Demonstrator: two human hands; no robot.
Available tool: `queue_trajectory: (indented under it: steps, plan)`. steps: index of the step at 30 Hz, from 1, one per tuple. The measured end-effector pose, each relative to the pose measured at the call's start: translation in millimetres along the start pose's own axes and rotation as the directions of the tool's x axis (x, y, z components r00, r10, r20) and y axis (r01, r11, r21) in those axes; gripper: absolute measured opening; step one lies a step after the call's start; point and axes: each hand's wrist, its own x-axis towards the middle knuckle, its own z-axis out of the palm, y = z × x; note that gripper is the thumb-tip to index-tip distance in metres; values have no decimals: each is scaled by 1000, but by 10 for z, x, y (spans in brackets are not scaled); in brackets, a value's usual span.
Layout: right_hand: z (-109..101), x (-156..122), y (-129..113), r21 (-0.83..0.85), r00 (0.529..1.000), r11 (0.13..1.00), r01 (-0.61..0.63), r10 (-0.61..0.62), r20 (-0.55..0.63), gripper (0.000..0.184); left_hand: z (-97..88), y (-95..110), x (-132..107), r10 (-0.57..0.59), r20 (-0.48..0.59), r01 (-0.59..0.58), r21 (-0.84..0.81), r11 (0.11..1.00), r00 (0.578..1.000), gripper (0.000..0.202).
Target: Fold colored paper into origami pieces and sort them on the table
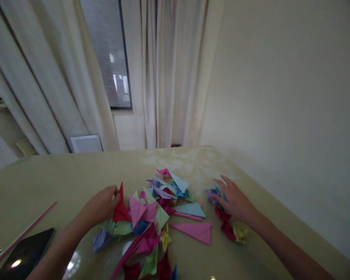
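A heap of folded coloured paper shapes (157, 210) lies on the pale green table (61, 179). My left hand (100, 206) sits at the heap's left edge, fingers curled against an upright red folded piece (121, 208). My right hand (235, 200) rests palm down, fingers spread, on a smaller cluster of folded papers (229, 227) at the right. A flat pink paper triangle (196, 230) lies between the two groups.
A dark tablet (25, 254) lies at the near left corner, with a long pink stick (23, 233) beside it. Curtains (169, 74) and a window (107, 54) stand behind the table. A cream wall runs along the right.
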Motion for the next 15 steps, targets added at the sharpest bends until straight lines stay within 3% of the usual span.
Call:
queue_trajectory:
  steps: [3, 7, 10, 12, 15]
  plan:
    - [58, -418, 187, 79, 997, 996, -33, 27, 69, 80, 50, -67, 19, -25, 109, 34, -87, 996, 994, 37]
    - [154, -652, 70, 196, 984, 981, -6, -29, 174, 95, 23, 22, -69, 61, 186, -29, -171, 985, 981, 59]
    - [259, -443, -80, 258, 986, 966, 24, -66, 155, 98, -1, 147, -244, 165, 278, -95, -248, 964, 946, 65]
    - [336, -185, -177, 313, 984, 948, 59, -108, 141, 98, 47, 198, -430, 191, 283, -113, -269, 956, 940, 66]
    - [453, 240, -375, 400, 967, 911, 102, -185, 174, 92, 266, 209, -823, 184, 138, -152, -215, 965, 973, 67]
